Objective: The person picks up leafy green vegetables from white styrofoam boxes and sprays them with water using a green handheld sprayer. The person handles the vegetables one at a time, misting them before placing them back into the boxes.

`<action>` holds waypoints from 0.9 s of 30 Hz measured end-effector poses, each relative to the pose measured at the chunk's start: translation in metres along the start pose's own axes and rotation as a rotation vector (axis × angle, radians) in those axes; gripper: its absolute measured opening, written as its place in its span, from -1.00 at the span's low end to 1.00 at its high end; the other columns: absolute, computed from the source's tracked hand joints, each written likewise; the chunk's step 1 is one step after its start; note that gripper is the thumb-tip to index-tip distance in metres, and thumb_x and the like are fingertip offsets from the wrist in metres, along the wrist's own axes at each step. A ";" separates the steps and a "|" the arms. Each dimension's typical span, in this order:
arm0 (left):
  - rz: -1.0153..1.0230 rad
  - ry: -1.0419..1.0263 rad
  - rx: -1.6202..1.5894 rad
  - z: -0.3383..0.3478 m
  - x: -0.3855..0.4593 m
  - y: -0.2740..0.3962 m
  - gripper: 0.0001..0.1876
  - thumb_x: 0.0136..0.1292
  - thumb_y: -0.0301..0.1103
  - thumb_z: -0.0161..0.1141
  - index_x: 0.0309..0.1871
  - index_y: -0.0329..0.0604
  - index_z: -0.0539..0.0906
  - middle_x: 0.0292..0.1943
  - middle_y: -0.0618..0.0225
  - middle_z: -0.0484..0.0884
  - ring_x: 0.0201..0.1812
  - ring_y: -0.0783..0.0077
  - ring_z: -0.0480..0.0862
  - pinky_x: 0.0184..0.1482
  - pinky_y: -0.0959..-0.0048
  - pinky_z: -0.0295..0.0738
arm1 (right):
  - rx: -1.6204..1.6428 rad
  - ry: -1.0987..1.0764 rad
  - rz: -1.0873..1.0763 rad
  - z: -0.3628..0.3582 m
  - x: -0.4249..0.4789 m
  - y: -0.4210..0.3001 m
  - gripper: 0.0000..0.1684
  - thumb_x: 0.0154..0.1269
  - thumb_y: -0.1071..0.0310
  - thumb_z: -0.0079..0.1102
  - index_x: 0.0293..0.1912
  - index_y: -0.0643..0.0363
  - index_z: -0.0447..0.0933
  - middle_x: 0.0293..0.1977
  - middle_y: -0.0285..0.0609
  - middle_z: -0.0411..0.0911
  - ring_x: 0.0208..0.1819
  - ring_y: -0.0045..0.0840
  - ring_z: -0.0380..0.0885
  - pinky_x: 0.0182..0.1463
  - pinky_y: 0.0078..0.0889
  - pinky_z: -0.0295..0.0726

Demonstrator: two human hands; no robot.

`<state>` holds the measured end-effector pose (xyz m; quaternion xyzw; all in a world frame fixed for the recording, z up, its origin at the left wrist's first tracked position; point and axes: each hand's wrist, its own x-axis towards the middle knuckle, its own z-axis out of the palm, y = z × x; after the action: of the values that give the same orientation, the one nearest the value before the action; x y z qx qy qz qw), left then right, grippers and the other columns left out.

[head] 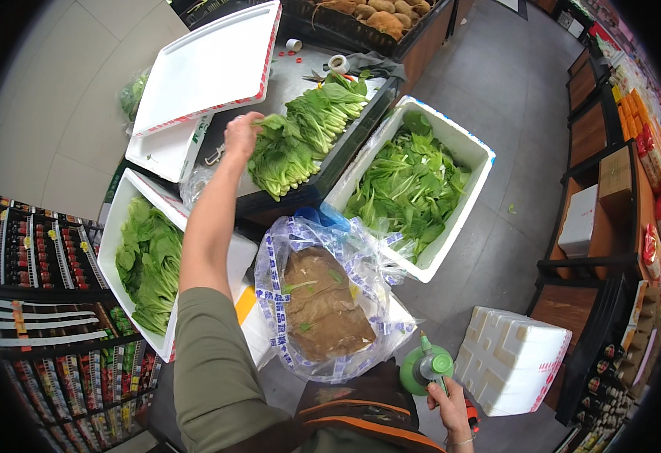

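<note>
My left hand (pixel 243 136) reaches over the dark-edged counter, its fingers closed on the leafy end of the bundled leafy greens (pixel 285 153). These greens lie in a row along the counter edge, pale stems towards me. At the lower right, my right hand (pixel 449 403) holds the handle of a green pump spray bottle (pixel 421 368), its nozzle pointing up. Between my arms is a clear plastic bag with blue print (pixel 274 311), with brown wet-looking paper or cloth (pixel 325 306) and leaf scraps inside.
Loose greens fill a foam box (pixel 480 195) at right; another foam box (pixel 116 283) of greens stands at left. A foam lid (pixel 211 62), scissors (pixel 313 77) and a tape roll (pixel 339 64) are on or beside the counter. An upturned foam box (pixel 506 362) stands near shelves at lower right.
</note>
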<state>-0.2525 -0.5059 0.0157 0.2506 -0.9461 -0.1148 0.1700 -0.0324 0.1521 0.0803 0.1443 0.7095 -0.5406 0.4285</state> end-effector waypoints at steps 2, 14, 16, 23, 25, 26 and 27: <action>-0.239 -0.083 -0.463 -0.030 0.004 -0.007 -0.72 0.28 -0.49 0.27 0.05 -0.04 0.68 -0.15 0.26 0.74 -0.13 0.30 0.75 -0.08 0.36 0.69 | 0.012 0.003 -0.007 0.004 -0.004 -0.005 -0.63 0.35 0.13 0.27 -0.34 0.28 0.50 -0.56 -0.31 0.50 -0.55 -0.71 0.45 -0.45 -0.58 0.39; -0.505 -0.733 -0.691 -0.009 -0.256 -0.025 -0.78 0.28 -0.50 0.32 -0.02 -0.24 0.65 -0.31 0.32 0.69 -0.34 0.39 0.72 -0.39 0.41 0.75 | -0.156 -0.106 -0.120 0.037 -0.020 -0.020 -0.61 0.36 0.11 0.26 -0.29 0.29 0.51 -0.59 -0.35 0.46 -0.54 -0.73 0.42 -0.46 -0.55 0.40; -0.935 -0.642 -1.098 0.012 -0.319 -0.039 -0.85 0.37 -0.44 0.25 -0.04 -0.23 0.64 -0.19 0.32 0.68 -0.30 0.38 0.71 -0.33 0.41 0.76 | -0.249 -0.163 -0.167 0.044 -0.015 -0.018 -0.57 0.38 0.06 0.21 -0.35 0.27 0.50 -0.63 -0.32 0.45 -0.57 -0.70 0.42 -0.48 -0.52 0.36; -1.265 -0.686 -1.093 0.043 -0.447 -0.024 -0.84 0.46 -0.37 0.10 0.04 -0.13 0.54 -0.09 0.31 0.64 -0.16 0.39 0.70 -0.21 0.44 0.79 | -0.556 -0.316 -0.077 0.072 0.013 -0.023 -0.39 0.36 -0.10 0.05 -0.49 0.31 0.50 -0.67 -0.17 0.49 -0.58 -0.48 0.51 -0.39 -0.34 0.46; -1.323 -0.650 -1.104 0.033 -0.462 -0.016 -0.82 0.48 -0.37 0.04 0.07 -0.13 0.52 -0.05 0.30 0.63 -0.12 0.40 0.69 -0.18 0.44 0.78 | -0.591 -0.336 -0.071 0.077 0.023 -0.014 -0.42 0.33 -0.06 0.04 -0.49 0.33 0.53 -0.65 -0.14 0.52 -0.59 -0.42 0.53 -0.35 -0.33 0.50; -1.341 -0.672 -1.163 0.037 -0.467 -0.021 -0.81 0.49 -0.40 0.00 0.10 -0.13 0.49 0.00 0.32 0.61 -0.08 0.38 0.69 -0.15 0.42 0.78 | -0.596 -0.347 -0.069 0.079 0.027 -0.012 -0.42 0.32 -0.05 0.04 -0.49 0.33 0.54 -0.64 -0.14 0.53 -0.59 -0.41 0.54 -0.35 -0.34 0.50; -1.339 -0.622 -1.145 0.032 -0.470 -0.017 -0.81 0.50 -0.41 -0.02 0.10 -0.13 0.48 0.00 0.31 0.60 -0.08 0.37 0.69 -0.15 0.41 0.78 | -0.599 -0.361 -0.065 0.081 0.030 -0.011 -0.43 0.32 -0.04 0.04 -0.48 0.34 0.55 -0.63 -0.13 0.54 -0.59 -0.41 0.55 -0.35 -0.34 0.51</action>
<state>0.1266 -0.2751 -0.1434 0.5795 -0.4070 -0.6997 -0.0946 -0.0208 0.0681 0.0605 -0.1084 0.7537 -0.3386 0.5527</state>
